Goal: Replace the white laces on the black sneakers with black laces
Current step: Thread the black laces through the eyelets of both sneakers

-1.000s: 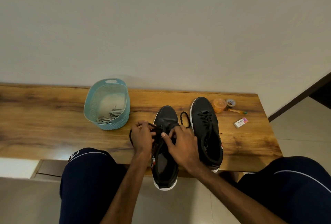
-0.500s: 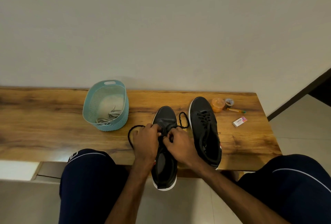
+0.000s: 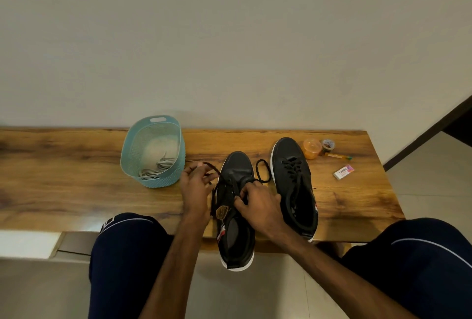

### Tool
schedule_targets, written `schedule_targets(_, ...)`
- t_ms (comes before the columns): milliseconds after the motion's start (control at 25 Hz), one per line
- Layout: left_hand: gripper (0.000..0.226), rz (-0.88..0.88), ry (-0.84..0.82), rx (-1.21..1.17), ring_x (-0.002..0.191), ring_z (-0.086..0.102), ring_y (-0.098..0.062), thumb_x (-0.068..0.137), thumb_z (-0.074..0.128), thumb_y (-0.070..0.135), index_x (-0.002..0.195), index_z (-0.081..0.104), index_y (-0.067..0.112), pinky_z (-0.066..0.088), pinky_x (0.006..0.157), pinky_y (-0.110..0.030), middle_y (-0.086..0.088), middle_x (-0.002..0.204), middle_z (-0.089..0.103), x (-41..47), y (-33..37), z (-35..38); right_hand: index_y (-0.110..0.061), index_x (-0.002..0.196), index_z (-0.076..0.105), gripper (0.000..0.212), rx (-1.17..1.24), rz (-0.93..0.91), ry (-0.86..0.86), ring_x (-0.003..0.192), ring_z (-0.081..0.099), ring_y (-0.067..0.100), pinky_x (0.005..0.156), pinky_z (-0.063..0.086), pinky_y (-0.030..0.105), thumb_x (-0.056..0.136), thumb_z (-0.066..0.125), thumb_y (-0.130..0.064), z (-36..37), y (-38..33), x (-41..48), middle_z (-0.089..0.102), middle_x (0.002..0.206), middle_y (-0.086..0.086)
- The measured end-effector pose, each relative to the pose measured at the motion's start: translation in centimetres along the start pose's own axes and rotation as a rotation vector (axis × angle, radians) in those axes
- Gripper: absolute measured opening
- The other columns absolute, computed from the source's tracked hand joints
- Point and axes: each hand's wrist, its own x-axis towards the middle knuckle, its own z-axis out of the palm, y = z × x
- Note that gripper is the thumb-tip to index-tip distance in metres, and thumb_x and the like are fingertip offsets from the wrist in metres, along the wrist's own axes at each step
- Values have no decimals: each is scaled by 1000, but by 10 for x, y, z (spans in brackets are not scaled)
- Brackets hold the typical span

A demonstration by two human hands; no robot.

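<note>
Sneaker (image 3: 236,173), black with white sole, half-threaded with black lace (image 3: 261,172).

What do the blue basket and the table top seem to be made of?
The blue basket looks like matt moulded plastic: its wall shows a regular perforated pattern and a cut-out handle. The table top looks like wood with a slight sheen: grain and dark knots show.
</note>
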Motion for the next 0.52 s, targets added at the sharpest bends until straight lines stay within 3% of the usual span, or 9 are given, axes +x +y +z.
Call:
schedule_targets(80, 25, 117, -98, 335, 83, 62, -17, 94, 65, 32, 110, 56, 15, 48, 66, -26, 2, 93, 65, -6, -11, 1, -30, 87, 50, 19, -25, -8, 8, 91, 50, 14, 80, 31, 40, 91, 55, -47, 0, -1, 0, 51, 96, -7)
schedule_targets(160, 29, 339, -149, 950, 89, 59, -13, 86, 72, 41, 105, 60, 24, 49, 73, -30, 8, 97, 61, -7, -24, -1, -29, 85, 48, 20, -40, -19, 18, 90, 50, 15, 77, 28, 40, 91, 55, -47, 0, -2, -1, 49, 93, -7)
schedule_targets(240, 20, 411, -164, 1190, 88, 60, -13, 85, 72, 41, 94, 63, 25, 51, 76, -36, 9, 96, 62, -8, -27, -3, -29, 82, 48, 21, -45, -18, 23, 90, 50, 16, 77, 26, 40, 91, 54, -47, -1, -2, -1, 47, 91, -8)
schedule_targets(400, 11, 347, -70, 1029, 85, 65, -19, 90, 69, 27, 90, 68, 16, 45, 70, -31, 2, 87, 69, -9, -31, 1, -30, 84, 50, 20, -57, -19, 21, 92, 49, 15, 77, 26, 39, 91, 55, -48, -2, -2, 0, 48, 93, -9)
schedule_targets(520, 13, 150, 17, 298, 87, 68, -17, 99, 58, 19, 99, 66, 9, 50, 70, -27, -2, 92, 71, -6, -11, 6, -30, 85, 49, 20, -55, -32, 25, 90, 47, 14, 77, 25, 39, 91, 55, -48, -1, -1, -1, 47, 92, -9)
